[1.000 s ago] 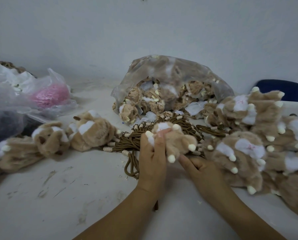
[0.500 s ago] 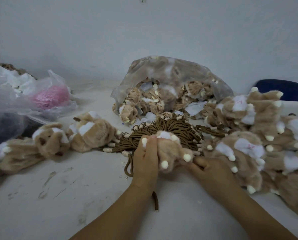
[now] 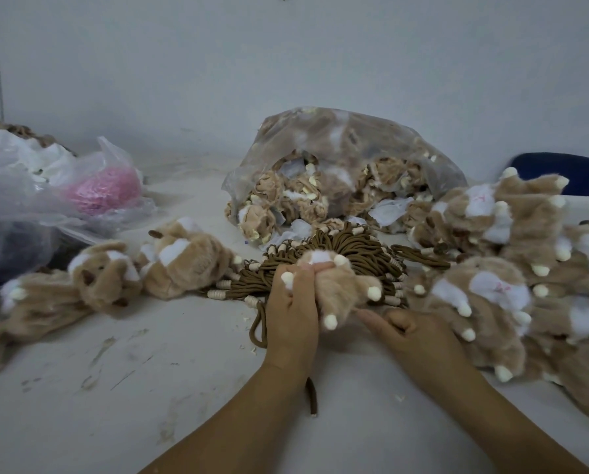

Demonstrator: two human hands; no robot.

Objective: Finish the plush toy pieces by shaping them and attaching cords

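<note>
Left hand grips plush piece in front of the cord bundle

Left hand [image 3: 291,313] has its fingers curled round a small tan plush toy piece with white patch and cream nub tips [image 3: 341,289], thumb pressed on the top. The piece is mid-tabletop, just in front of the bundle of dark brown cords with cream beads [image 3: 354,249]. Right hand [image 3: 419,340] is just beside the piece, one finger stretched to its lower edge, other fingers curled in; cannot tell whether it pinches anything. One loose brown cord [image 3: 312,398] runs under the left wrist. Behind the bundle, toward the far edge, is a clear plastic bag of crumpled tan plush pieces [image 3: 337,159]. A heap of tan-and-white plush toys [image 3: 491,292] lies along the right edge, and a few more tan plush toys [image 3: 183,258] toward the left edge. A thin plastic bag holding something pink [image 3: 105,189] sits far left. Scuffed white tabletop [image 3: 115,388]. A dark blue chair back [image 3: 559,172] shows beyond the right heap
</note>
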